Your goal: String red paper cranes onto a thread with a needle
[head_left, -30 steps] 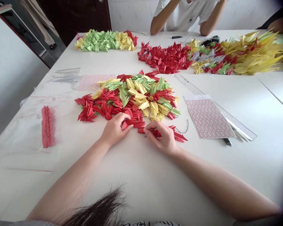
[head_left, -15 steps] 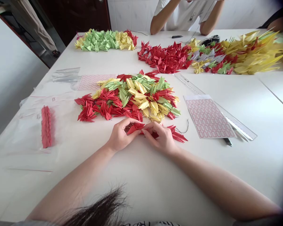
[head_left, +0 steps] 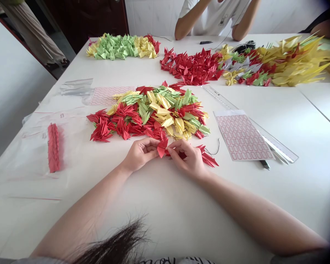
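Note:
My left hand (head_left: 140, 154) and my right hand (head_left: 188, 158) meet at the near edge of a heap of red, yellow and green origami cranes (head_left: 150, 113). Both pinch a red origami crane (head_left: 162, 147) between the fingers. More red cranes (head_left: 206, 157) trail past my right hand, and a dark thread (head_left: 215, 149) curls out beside them. The thread's path through the paper is hidden by my fingers.
A white table (head_left: 165, 209) holds a column of stacked red cranes (head_left: 54, 147) on a plastic bag, pink label sheets (head_left: 241, 137), a clear ruler (head_left: 250, 123) and a pen (head_left: 265, 165). Further crane piles (head_left: 192, 68) lie at the back, near a seated person (head_left: 211, 13).
My hands have moved closer together and slightly away from me. The red crane between them now stands up more visibly above my fingers.

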The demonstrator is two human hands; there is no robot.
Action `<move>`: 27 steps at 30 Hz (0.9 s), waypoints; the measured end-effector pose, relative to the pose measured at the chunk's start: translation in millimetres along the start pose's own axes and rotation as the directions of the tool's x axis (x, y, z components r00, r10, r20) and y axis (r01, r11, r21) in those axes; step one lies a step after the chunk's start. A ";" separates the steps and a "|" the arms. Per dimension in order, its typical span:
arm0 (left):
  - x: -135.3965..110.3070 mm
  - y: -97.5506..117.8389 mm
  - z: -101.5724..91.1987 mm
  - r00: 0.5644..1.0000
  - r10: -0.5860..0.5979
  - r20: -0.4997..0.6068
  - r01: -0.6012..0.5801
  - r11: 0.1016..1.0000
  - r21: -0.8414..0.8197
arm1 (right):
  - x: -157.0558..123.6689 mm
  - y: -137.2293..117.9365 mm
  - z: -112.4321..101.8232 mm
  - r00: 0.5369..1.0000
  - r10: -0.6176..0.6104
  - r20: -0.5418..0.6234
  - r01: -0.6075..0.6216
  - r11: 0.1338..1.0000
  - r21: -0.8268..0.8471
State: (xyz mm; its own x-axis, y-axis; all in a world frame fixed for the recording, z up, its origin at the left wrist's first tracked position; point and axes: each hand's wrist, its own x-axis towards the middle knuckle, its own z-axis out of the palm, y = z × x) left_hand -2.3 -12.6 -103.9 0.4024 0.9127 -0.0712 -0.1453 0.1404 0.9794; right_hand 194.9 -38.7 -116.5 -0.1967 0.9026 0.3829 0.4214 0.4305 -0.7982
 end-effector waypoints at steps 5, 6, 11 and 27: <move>1.2 -0.8 0.3 1.000 -0.026 0.007 0.026 1.000 0.011 | -0.4 -1.3 -0.9 0.999 -0.032 0.028 0.031 0.999 0.039; 1.2 -1.1 0.2 1.000 -0.021 -0.001 0.021 1.000 0.013 | -0.4 -1.2 -0.7 0.999 -0.036 0.024 0.035 0.999 0.037; 0.9 -3.2 0.9 0.999 0.013 -0.030 -0.011 0.999 0.050 | 0.2 -0.1 -0.3 0.999 -0.026 0.042 0.025 0.999 0.033; -1.3 -2.6 -0.4 0.993 0.105 -0.049 -0.097 0.986 0.137 | 10.6 -21.3 -13.4 0.974 -0.225 -0.009 0.223 0.972 -0.074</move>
State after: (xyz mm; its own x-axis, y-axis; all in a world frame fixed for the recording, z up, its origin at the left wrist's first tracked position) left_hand -2.8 -14.0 -106.5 0.3401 0.9401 0.0227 -0.0587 -0.0029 0.9983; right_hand 195.7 -38.3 -89.1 -0.2788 0.7828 0.5564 0.4308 0.6197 -0.6560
